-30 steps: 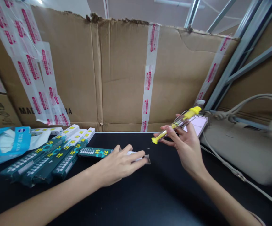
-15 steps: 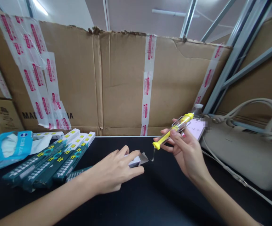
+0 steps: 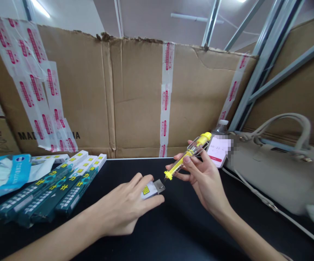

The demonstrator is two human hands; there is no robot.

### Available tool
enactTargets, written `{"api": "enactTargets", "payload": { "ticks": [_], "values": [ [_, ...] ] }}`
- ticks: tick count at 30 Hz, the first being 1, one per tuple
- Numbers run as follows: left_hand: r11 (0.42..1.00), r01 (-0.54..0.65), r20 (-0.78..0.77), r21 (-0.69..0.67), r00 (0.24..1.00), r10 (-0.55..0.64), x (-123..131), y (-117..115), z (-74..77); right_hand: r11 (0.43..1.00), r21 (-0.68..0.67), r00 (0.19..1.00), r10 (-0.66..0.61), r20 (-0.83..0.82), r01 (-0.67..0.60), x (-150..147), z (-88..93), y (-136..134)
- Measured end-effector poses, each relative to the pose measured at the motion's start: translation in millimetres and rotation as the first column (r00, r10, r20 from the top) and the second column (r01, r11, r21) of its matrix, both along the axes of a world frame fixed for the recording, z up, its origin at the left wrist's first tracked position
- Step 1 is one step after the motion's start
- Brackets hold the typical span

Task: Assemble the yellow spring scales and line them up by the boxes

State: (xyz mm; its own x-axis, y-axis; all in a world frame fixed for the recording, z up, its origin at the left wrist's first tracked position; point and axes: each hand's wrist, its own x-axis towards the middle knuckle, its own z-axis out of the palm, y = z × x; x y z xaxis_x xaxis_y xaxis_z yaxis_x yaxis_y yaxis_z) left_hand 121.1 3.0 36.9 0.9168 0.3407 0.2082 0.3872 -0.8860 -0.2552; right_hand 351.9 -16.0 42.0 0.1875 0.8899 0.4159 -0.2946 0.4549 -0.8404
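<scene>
Syringe (image 3: 188,155), seemingly, moved left, pinched by right hand (image 3: 206,185); left hand (image 3: 121,210) curled over white carton (image 3: 149,190).

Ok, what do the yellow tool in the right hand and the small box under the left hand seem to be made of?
The yellow-and-clear tool looks like moulded plastic: its see-through barrel and yellow ends are glossy. The small box looks like thin white printed card, with sharp folded edges; its finish is hard to judge.

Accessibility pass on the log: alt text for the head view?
The right hand holds a yellow-and-clear pen-shaped tool above a black table, while the left hand rests on a small white box. Dark green boxes with yellow lettering lie to the left, before a taped cardboard sheet; a phone and beige handbag sit to the right.
</scene>
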Motion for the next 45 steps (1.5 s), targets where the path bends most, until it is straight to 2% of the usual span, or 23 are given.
{"api": "enactTargets", "payload": {
  "ticks": [5, 10, 15, 24, 28, 35, 40, 43, 45],
  "values": [
    [1.0, 0.017, -0.007, -0.013, 1.0, -0.017, -1, -3, 2.5, 1.0, 0.01, 0.999, -0.03, 0.01, 0.03, -4, 0.3, -3],
    [0.996, -0.001, 0.051, -0.088, 0.999, 0.005, 1, -9, -1.1, 0.999, 0.003, 0.999, -0.04, 0.027, 0.04, -12, -0.7, -7],
    [0.991, 0.012, 0.104, -0.134, 0.995, 0.002, 1, -9, 0.7, 1.0, -0.028, 0.999, 0.01, 0.051, -0.009, -18, -3.2, -9],
    [0.986, 0.006, 0.066, -0.168, 0.998, 0.005, -2, -7, 4.8, 0.992, -0.073, 0.994, 0.103, -0.03, -0.105, -20, -6.9, -10],
    [0.986, 0.016, 0.102, -0.167, 0.995, 0.001, -3, -5, 6.1, 0.988, -0.083, 0.989, 0.127, -0.075, -0.134, -19, -9.8, -7],
    [0.985, 0.034, 0.143, -0.168, 0.99, -0.01, -4, -3, 4.1, 0.99, -0.134, 0.997, -0.048, -0.059, 0.04, -16, -12.4, -2],
    [0.988, 0.057, 0.162, -0.143, 0.986, -0.033, -5, -6, 4.9, 0.984, -0.137, 0.993, -0.115, -0.024, 0.111, -15, -11.4, 0],
    [0.992, 0.081, 0.188, -0.092, 0.98, -0.063, -6, -6, 6.8, 0.979, -0.144, 0.99, -0.143, 0.004, 0.142, -17, -11.4, -1],
    [0.993, 0.116, 0.218, -0.012, 0.97, -0.111, -7, -5, 7.5, 0.981, -0.142, 0.991, -0.132, 0.014, 0.132, -19, -10.7, -3]
  ]
}}
